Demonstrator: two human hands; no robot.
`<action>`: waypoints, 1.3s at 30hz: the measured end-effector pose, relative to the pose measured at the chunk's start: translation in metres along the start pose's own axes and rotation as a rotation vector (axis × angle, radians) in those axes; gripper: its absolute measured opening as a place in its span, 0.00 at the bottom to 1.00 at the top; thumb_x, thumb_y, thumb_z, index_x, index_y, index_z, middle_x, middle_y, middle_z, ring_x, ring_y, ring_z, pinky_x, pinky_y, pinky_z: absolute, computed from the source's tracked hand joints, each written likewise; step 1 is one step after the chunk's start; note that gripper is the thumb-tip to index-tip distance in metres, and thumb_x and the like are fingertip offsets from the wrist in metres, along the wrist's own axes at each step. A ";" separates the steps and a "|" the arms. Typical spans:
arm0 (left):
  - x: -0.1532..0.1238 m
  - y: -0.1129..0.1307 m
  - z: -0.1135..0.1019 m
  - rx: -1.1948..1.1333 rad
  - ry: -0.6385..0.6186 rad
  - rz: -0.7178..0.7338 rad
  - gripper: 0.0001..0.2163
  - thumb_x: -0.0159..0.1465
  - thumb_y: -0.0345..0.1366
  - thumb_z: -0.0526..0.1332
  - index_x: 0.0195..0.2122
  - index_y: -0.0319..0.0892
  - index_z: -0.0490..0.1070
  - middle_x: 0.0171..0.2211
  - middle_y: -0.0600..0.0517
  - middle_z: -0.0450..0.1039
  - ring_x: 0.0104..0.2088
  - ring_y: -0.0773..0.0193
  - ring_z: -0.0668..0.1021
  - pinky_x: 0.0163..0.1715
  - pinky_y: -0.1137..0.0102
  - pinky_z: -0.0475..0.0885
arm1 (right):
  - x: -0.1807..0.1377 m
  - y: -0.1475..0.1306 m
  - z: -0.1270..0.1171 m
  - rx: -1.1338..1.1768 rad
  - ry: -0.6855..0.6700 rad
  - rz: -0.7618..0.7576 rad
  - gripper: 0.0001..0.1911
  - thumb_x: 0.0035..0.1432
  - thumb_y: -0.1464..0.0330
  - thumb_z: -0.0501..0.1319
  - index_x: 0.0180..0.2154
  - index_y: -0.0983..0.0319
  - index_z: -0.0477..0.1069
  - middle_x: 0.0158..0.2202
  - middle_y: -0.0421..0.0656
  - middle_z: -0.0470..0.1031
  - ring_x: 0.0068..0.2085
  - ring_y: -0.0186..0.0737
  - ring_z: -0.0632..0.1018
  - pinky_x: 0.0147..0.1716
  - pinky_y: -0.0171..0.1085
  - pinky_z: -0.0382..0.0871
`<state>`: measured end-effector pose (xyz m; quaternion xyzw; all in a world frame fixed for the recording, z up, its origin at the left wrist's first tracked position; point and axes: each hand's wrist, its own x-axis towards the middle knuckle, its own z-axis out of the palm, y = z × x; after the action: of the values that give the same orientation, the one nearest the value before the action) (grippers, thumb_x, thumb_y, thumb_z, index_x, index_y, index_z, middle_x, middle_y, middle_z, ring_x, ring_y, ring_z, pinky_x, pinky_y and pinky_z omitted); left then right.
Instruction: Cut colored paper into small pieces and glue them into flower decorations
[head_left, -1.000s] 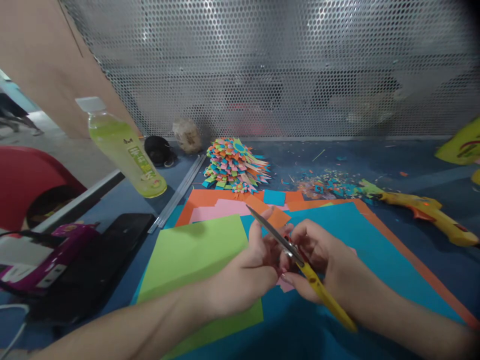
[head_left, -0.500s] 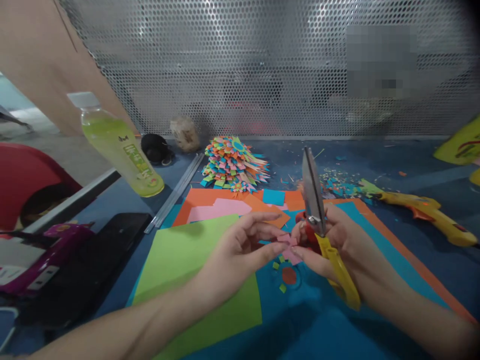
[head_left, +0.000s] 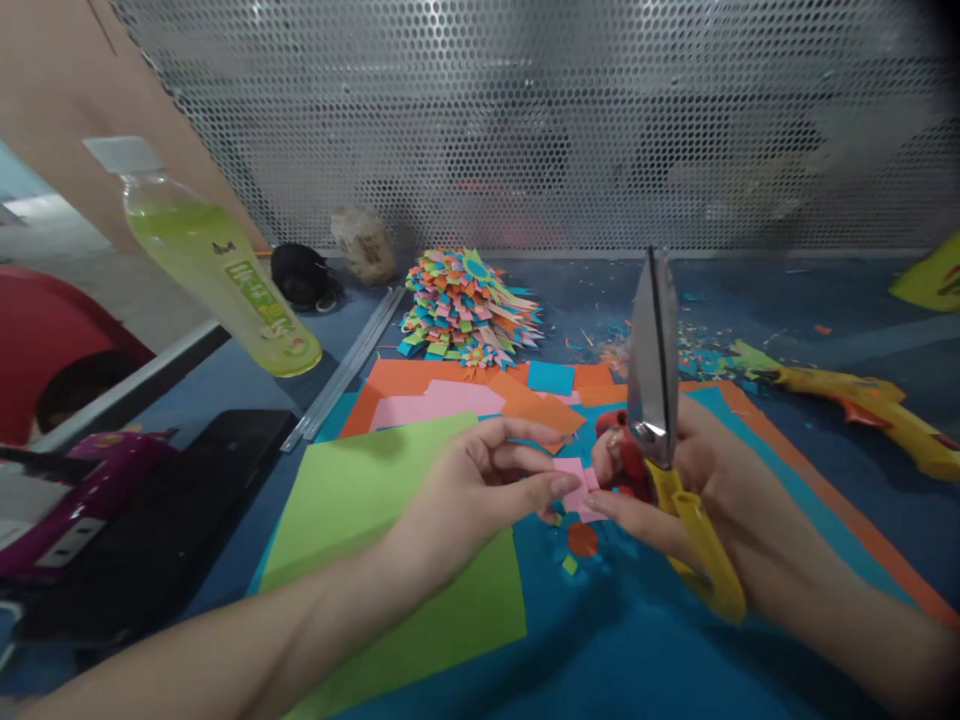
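A small pink paper piece, creased near its right side, spans the gap between my hands. My left hand pinches its left part between thumb and fingers. The thumb and a fingertip of my right hand hold its right side. That same hand also grips scissors with yellow and red handles, blades pointing up and nearly closed. Just below the pink piece, an orange paper disc and a tiny green square lie over a large blue sheet.
A green sheet lies under my left forearm. Farther back stand a colourful folded-paper cone and a tilted drink bottle. A yellow glue gun and paper scraps lie at right. Clear strips and a black phone-like slab lie left.
The pink piece now shows more of its surface, opened out between my fingers. The scissors have shifted slightly right and stand more upright. The view has moved a little.
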<state>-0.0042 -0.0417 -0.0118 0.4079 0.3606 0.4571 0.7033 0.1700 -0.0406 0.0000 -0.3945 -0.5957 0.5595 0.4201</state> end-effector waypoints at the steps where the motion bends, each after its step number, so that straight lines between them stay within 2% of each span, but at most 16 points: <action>1: 0.001 0.000 0.000 -0.012 0.005 0.005 0.11 0.50 0.27 0.69 0.34 0.36 0.71 0.22 0.54 0.79 0.20 0.72 0.77 0.23 0.79 0.72 | 0.000 -0.001 0.000 0.003 0.000 0.008 0.20 0.42 0.71 0.70 0.30 0.57 0.59 0.26 0.32 0.71 0.24 0.29 0.75 0.20 0.27 0.73; 4: 0.002 -0.001 0.000 -0.039 0.027 0.036 0.11 0.49 0.27 0.70 0.31 0.36 0.70 0.21 0.55 0.78 0.20 0.72 0.77 0.22 0.79 0.72 | 0.000 -0.003 0.003 0.034 0.006 0.024 0.21 0.39 0.68 0.71 0.29 0.57 0.59 0.25 0.33 0.71 0.22 0.31 0.75 0.19 0.30 0.74; 8: 0.002 -0.001 0.001 -0.066 0.026 0.055 0.12 0.48 0.25 0.70 0.31 0.35 0.70 0.21 0.55 0.78 0.20 0.72 0.78 0.22 0.79 0.73 | 0.001 -0.004 0.007 0.034 0.069 0.048 0.21 0.37 0.69 0.71 0.28 0.57 0.59 0.23 0.32 0.71 0.22 0.31 0.74 0.19 0.28 0.71; 15: 0.001 0.000 0.003 -0.125 -0.006 0.052 0.11 0.49 0.22 0.69 0.30 0.35 0.69 0.23 0.54 0.79 0.22 0.70 0.79 0.21 0.79 0.75 | 0.000 -0.003 0.007 -0.051 0.061 -0.005 0.17 0.40 0.73 0.67 0.28 0.57 0.59 0.23 0.33 0.71 0.22 0.29 0.72 0.20 0.28 0.70; 26: -0.001 0.000 0.004 -0.130 -0.003 0.043 0.09 0.50 0.21 0.68 0.29 0.35 0.70 0.22 0.55 0.79 0.23 0.71 0.80 0.21 0.80 0.76 | -0.003 0.003 0.003 -0.010 0.015 -0.041 0.18 0.44 0.76 0.65 0.31 0.57 0.58 0.23 0.31 0.71 0.22 0.28 0.74 0.19 0.25 0.70; 33: -0.003 0.000 0.005 -0.116 0.000 0.041 0.09 0.50 0.22 0.69 0.29 0.35 0.70 0.22 0.55 0.78 0.23 0.70 0.80 0.22 0.80 0.76 | -0.002 0.009 0.004 0.052 0.072 -0.034 0.17 0.42 0.74 0.66 0.31 0.58 0.60 0.23 0.31 0.71 0.21 0.28 0.73 0.17 0.26 0.69; 37: -0.003 0.000 0.005 -0.100 -0.014 0.050 0.09 0.51 0.22 0.68 0.30 0.36 0.70 0.24 0.54 0.79 0.25 0.70 0.80 0.23 0.79 0.76 | -0.001 0.005 0.007 0.008 0.076 0.001 0.17 0.41 0.73 0.66 0.29 0.57 0.59 0.23 0.32 0.70 0.20 0.29 0.71 0.16 0.29 0.69; 39: -0.003 0.000 0.005 -0.098 -0.014 0.047 0.09 0.51 0.22 0.68 0.30 0.36 0.70 0.24 0.54 0.79 0.25 0.70 0.80 0.23 0.79 0.76 | -0.001 0.001 0.007 -0.005 0.068 0.036 0.17 0.42 0.71 0.67 0.29 0.57 0.59 0.24 0.33 0.71 0.22 0.30 0.72 0.18 0.29 0.69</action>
<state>-0.0010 -0.0458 -0.0091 0.3845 0.3232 0.4876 0.7141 0.1638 -0.0443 -0.0017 -0.4251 -0.5751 0.5518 0.4291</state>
